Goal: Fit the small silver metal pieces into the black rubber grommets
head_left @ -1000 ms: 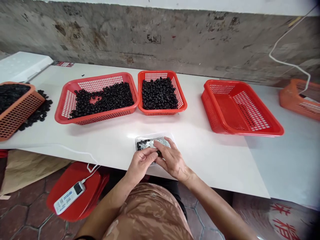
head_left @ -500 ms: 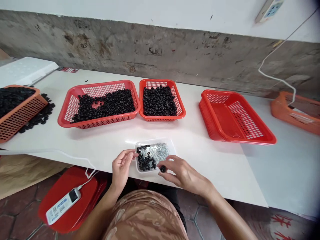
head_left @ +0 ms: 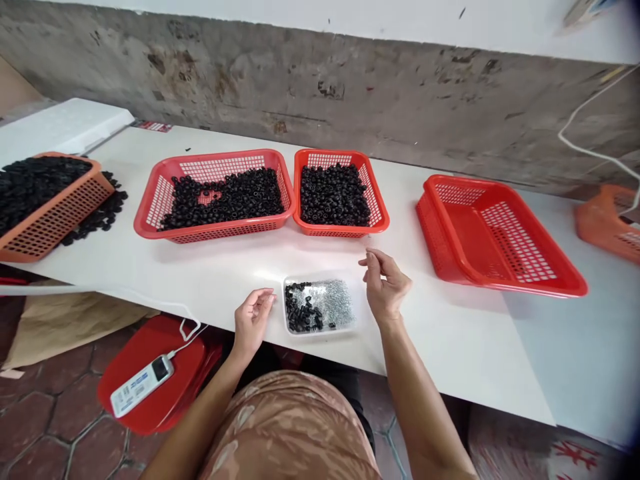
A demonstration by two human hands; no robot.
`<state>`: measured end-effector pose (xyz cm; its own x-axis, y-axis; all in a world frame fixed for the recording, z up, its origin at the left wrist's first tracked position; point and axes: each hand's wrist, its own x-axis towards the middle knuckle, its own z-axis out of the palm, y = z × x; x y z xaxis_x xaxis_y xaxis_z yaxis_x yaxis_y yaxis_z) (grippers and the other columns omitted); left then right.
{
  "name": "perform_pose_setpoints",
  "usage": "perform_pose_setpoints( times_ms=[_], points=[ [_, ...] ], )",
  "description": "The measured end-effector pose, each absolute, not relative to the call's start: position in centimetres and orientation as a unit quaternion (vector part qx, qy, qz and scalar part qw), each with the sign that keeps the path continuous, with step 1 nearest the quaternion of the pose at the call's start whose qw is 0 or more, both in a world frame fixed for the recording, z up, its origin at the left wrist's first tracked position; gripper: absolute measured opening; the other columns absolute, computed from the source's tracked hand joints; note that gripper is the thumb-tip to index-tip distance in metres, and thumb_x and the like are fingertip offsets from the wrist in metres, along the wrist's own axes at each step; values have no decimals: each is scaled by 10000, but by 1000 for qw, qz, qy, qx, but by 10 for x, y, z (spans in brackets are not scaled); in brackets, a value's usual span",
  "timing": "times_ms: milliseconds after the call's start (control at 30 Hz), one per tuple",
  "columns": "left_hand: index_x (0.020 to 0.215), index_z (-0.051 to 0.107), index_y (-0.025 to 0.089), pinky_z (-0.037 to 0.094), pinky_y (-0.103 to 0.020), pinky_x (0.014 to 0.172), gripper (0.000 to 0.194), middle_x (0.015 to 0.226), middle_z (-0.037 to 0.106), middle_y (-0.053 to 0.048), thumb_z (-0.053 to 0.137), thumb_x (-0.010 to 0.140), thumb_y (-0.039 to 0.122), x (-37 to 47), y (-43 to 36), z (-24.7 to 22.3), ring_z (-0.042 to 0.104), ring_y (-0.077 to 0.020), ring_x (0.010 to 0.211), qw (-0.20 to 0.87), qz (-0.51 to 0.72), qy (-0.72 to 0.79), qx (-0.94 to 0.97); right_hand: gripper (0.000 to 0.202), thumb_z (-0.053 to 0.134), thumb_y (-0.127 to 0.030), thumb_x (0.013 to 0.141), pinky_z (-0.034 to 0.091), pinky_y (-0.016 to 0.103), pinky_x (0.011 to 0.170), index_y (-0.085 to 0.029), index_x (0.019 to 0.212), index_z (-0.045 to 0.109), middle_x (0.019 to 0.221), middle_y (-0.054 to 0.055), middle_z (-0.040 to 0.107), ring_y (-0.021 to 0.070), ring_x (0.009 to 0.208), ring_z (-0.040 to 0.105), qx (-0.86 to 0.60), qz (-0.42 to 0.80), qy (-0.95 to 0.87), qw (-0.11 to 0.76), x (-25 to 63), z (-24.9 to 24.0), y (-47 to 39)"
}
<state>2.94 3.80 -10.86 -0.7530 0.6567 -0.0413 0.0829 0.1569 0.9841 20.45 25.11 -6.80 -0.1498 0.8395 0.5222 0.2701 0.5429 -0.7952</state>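
A small white plastic tray (head_left: 321, 332) lies near the table's front edge. Black ring-like parts (head_left: 301, 310) fill its left side, and tiny clear or silvery pieces (head_left: 336, 303) its right. Just left of the tray, my left hand (head_left: 253, 320) hovers with fingers loosely bent and slightly apart, nothing visible in them. My right hand (head_left: 386, 285) is raised right of the tray, below the smaller red basket (head_left: 341, 231). Its fingers are half curled and a little apart; no part shows between them. Black round parts (head_left: 333, 193) heap inside that basket.
A wider red basket (head_left: 225, 234) with black parts stands left of the smaller one. Red stacked baskets (head_left: 450, 247) are at right. An orange basket (head_left: 60, 217) spills black parts at far left. A white device (head_left: 143, 385) with a cable rests on a red stool (head_left: 187, 373).
My right hand has moved up and right, away from the tray, and the black part it held no longer shows. My left hand has drawn slightly off the tray's edge. The view has shifted.
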Motion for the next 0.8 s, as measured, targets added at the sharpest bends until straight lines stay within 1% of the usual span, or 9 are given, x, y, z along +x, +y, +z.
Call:
perform_pose_setpoints(
  times_ms=[133,300,400,500,667,800],
  points=[
    [1059,706,186,554,-287,777,289,985,770,-83,624,928,431,36,37,-113,720,-206,898,181,546,756,312,398,544,-500,966,469,233,535,-143,1026,711,723,23,689,91,478,529,-480,302,-643,516,219,-104,255],
    [1017,719,195,537,-273,740,234,979,762,-79,557,964,355,43,42,-111,700,-193,847,104,484,781,382,453,526,-553,962,425,232,524,-140,980,711,658,8,639,95,476,498,-507,316,-617,513,225,-118,266],
    [1006,721,203,527,-276,732,224,937,748,-73,522,969,299,43,42,-111,692,-199,846,93,455,791,398,476,512,-584,959,422,225,533,-151,899,701,625,5,604,110,515,539,-512,344,-619,485,224,-119,269],
    [960,722,209,517,-279,709,224,873,731,-64,502,946,250,43,43,-111,682,-204,814,92,450,792,402,483,517,-602,949,437,232,553,-159,872,694,602,2,583,131,545,571,-514,358,-623,468,222,-120,270],
    [832,677,215,471,-282,683,230,774,677,-38,463,904,169,43,44,-109,637,-194,746,81,458,781,417,452,544,-576,944,443,237,587,-162,854,700,590,-9,577,126,543,553,-504,363,-628,469,220,-123,273],
    [730,601,222,437,-299,694,266,706,623,-22,421,901,128,43,45,-107,587,-186,701,71,464,761,448,458,562,-582,929,419,229,550,-158,828,703,578,-14,567,114,520,527,-513,376,-615,466,222,-124,278]
  ],
)
